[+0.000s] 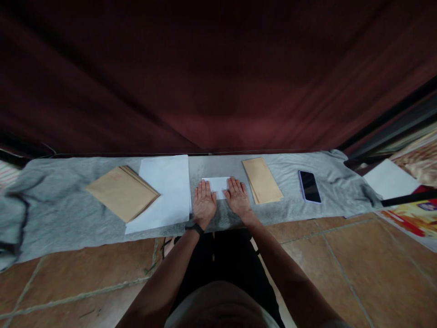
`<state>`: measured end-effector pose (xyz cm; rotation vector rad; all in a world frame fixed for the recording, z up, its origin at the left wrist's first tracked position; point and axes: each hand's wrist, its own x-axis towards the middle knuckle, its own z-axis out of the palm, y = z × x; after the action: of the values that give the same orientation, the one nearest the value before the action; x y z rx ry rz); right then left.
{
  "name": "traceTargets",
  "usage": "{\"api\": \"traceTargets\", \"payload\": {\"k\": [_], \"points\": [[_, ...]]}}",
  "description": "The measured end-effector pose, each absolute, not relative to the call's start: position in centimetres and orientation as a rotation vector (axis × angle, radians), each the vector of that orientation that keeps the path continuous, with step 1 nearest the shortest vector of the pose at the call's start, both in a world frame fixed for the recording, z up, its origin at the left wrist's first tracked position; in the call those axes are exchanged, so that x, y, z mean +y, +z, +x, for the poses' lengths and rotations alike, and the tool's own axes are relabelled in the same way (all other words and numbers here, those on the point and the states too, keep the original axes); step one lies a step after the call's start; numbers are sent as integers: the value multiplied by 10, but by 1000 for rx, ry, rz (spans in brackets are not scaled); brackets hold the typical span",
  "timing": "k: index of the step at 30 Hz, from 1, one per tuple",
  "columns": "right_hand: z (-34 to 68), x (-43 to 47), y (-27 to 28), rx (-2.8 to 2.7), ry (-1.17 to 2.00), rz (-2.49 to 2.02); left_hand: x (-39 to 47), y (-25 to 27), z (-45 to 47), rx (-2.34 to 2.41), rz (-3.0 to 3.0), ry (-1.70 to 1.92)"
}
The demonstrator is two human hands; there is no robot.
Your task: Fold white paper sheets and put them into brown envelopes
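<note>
A small folded sheet of white paper (219,186) lies on the grey cloth in front of me. My left hand (204,200) rests flat on its left end, fingers stretched out and pointing away from me. On the right end my right hand (237,196) presses down, also flat with its fingers extended. Between the two hands the middle of the paper shows; its ends are hidden under the fingers. Just right of my right hand lie a few brown envelopes (262,179). Left of my left hand is a stack of large white sheets (167,182).
Several more brown envelopes (121,191) lie fanned partly over the white sheets. A phone (310,187) with a purple edge is at the right on the grey cloth (68,205). A dark red curtain (218,91) hangs behind. Tiled floor (327,259) runs along the front.
</note>
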<state>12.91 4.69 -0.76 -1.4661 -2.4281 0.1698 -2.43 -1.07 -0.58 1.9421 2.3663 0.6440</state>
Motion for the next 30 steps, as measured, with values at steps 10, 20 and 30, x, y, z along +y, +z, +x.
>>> {"api": "traceTargets", "payload": {"k": [10,20,30], "points": [[141,46,-11,-2371,149,-1514,-17,-10,-28,2409,1932,669],[122,40,-3,-2344,156,-1502,-17,-12,-27,2412,1909,686],[101,33,-6,-2414,197,-1456,-19,-7,-29,2425,1916,621]]}}
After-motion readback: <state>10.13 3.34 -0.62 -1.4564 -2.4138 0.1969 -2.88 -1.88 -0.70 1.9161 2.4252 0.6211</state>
